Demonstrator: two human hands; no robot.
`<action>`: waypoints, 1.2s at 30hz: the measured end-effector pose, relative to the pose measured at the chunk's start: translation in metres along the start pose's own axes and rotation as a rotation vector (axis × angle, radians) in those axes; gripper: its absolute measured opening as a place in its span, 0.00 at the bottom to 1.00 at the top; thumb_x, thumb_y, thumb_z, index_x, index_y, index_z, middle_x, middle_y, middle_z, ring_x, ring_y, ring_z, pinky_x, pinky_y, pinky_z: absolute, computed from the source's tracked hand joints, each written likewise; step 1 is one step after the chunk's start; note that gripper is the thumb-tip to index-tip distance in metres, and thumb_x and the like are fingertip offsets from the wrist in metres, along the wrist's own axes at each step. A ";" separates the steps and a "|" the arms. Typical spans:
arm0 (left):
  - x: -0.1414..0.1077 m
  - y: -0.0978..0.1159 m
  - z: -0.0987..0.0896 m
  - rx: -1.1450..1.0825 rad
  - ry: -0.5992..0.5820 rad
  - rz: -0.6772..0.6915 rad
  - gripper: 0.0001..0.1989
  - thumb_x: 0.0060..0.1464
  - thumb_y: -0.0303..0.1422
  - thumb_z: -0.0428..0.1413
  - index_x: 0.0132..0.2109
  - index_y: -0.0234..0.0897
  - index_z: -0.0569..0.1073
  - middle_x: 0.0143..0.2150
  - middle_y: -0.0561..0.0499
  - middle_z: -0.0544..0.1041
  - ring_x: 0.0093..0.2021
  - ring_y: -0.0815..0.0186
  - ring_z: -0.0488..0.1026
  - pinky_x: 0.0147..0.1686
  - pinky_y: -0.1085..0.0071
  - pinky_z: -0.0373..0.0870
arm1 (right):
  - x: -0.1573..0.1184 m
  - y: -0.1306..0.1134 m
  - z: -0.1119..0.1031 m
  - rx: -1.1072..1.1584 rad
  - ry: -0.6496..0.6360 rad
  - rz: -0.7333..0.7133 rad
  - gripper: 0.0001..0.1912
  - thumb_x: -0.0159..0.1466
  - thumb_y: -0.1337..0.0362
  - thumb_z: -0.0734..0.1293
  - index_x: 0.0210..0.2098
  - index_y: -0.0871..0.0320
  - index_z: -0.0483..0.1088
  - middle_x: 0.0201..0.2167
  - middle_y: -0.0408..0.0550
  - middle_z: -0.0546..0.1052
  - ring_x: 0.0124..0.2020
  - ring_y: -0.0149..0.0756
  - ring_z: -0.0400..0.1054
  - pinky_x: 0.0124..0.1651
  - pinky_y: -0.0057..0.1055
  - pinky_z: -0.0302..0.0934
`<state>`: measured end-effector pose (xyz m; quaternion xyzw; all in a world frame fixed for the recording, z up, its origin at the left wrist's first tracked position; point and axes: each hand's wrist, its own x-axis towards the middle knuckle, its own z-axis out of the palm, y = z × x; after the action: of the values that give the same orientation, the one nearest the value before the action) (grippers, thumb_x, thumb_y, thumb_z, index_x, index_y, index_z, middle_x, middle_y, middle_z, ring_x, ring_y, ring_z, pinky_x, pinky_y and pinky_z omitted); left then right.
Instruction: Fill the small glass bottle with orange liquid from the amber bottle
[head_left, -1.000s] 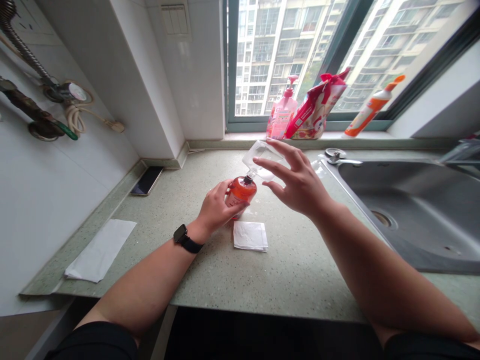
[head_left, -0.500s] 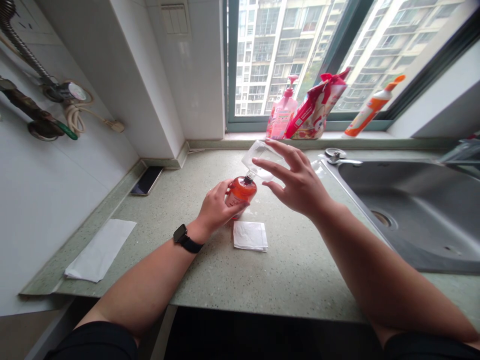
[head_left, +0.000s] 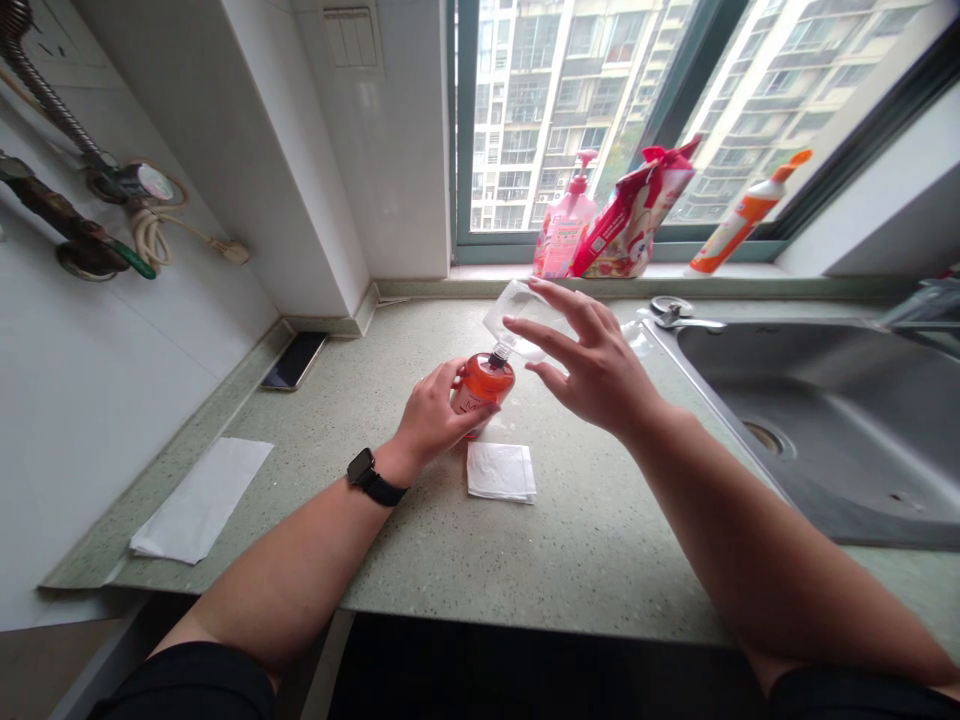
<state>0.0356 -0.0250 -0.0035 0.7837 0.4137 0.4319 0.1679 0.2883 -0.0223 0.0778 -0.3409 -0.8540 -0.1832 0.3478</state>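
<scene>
The left hand (head_left: pixel 433 412) is wrapping around an orange plastic bottle (head_left: pixel 484 385) over the desk (head_left: pixel 480 570), its long axis tilting up toward a clear bottle (head_left: pixel 523 320), with the nearer right hand's (head_left: pixel 592 362) fingers (head_left: pixel 547 335) spreading wide across it

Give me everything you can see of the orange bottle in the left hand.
The orange bottle is glossy and looks filled with orange-red contents, with faint marks on its front. It tilts, its narrow dark neck pointing up and away, and that neck meets the neck of an upside-down clear bottle. The left hand wraps its body. Its base sits just beyond a folded white napkin; whether it touches the speckled countertop is hidden.
</scene>
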 end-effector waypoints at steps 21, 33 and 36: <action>0.000 -0.002 -0.001 0.024 -0.001 0.001 0.34 0.60 0.54 0.67 0.64 0.41 0.69 0.58 0.41 0.81 0.51 0.53 0.82 0.52 0.54 0.80 | 0.000 -0.003 0.002 0.006 0.021 0.021 0.52 0.66 0.71 0.71 0.81 0.38 0.44 0.78 0.47 0.62 0.73 0.57 0.63 0.75 0.62 0.55; 0.004 0.003 -0.015 0.208 -0.063 0.045 0.32 0.59 0.56 0.67 0.60 0.42 0.70 0.53 0.44 0.83 0.51 0.49 0.81 0.55 0.50 0.75 | 0.002 -0.015 0.001 0.035 0.020 -0.005 0.52 0.67 0.73 0.69 0.81 0.37 0.42 0.79 0.47 0.62 0.73 0.54 0.63 0.75 0.61 0.55; 0.005 0.002 -0.019 0.251 -0.078 0.057 0.33 0.57 0.58 0.67 0.57 0.42 0.70 0.50 0.44 0.84 0.49 0.48 0.82 0.54 0.49 0.74 | 0.003 -0.020 0.001 0.023 -0.004 0.009 0.52 0.69 0.72 0.68 0.81 0.36 0.39 0.79 0.47 0.61 0.74 0.54 0.63 0.76 0.60 0.55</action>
<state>0.0230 -0.0238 0.0113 0.8261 0.4353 0.3505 0.0720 0.2722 -0.0343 0.0773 -0.3411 -0.8553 -0.1711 0.3506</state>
